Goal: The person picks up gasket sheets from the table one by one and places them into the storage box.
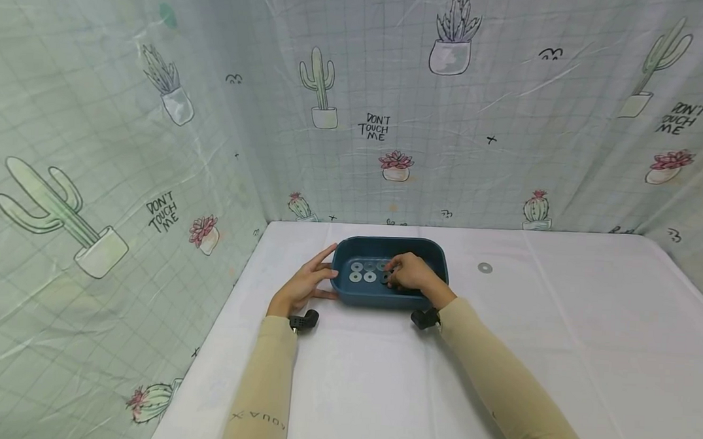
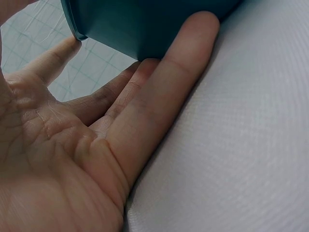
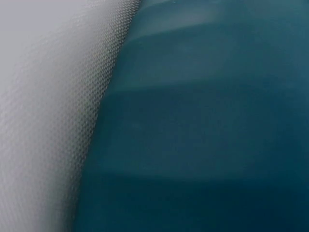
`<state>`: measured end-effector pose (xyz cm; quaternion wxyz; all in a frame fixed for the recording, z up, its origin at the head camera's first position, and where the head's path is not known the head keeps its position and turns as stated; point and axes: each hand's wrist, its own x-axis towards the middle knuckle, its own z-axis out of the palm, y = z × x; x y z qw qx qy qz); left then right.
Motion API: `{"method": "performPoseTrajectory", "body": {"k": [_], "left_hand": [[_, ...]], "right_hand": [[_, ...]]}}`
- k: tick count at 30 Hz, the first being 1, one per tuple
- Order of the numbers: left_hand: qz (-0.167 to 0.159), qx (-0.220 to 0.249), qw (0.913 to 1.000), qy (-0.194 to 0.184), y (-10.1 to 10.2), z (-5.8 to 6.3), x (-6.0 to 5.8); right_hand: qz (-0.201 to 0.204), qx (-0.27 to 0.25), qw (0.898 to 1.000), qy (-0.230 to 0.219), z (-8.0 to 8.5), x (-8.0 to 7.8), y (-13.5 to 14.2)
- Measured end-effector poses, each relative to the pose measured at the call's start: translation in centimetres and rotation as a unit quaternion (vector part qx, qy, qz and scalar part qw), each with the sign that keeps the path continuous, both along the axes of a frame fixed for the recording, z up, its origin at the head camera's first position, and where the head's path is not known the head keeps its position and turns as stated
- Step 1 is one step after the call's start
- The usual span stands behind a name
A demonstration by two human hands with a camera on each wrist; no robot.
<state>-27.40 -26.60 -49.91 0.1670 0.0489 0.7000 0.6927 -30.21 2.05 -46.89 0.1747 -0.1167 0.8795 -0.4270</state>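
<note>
A dark blue rectangular tray sits on the white table, with several flat metal washers in rows on its floor. My left hand is at the tray's left end, fingers spread and fairly straight; in the left wrist view its fingertips touch the blue wall. Reaching over the near rim, my right hand is inside the tray, with bent fingers pinching a washer at the end of the nearer row. The right wrist view shows only the tray's blue side close up, not the fingers.
One more washer lies flat on the table to the right of the tray. The white tabletop reaches back to a hanging sheet printed with cacti, which also closes off the left side. Each wrist carries a small black camera.
</note>
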Motion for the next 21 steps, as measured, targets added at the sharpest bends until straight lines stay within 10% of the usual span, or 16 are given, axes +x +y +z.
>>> {"method": "performPoseTrajectory", "body": {"k": [13,21], "left_hand": [[0.002,0.001,1.0,-0.004,0.1,0.08,0.02],[0.001,0.001,1.0,-0.003,0.08,0.05,-0.06]], "right_hand": [[-0.035,-0.01,0.998,0.046,0.04,0.08,-0.03],[-0.046,-0.082,0.983,0.155,0.05,0.33,0.16]]}}
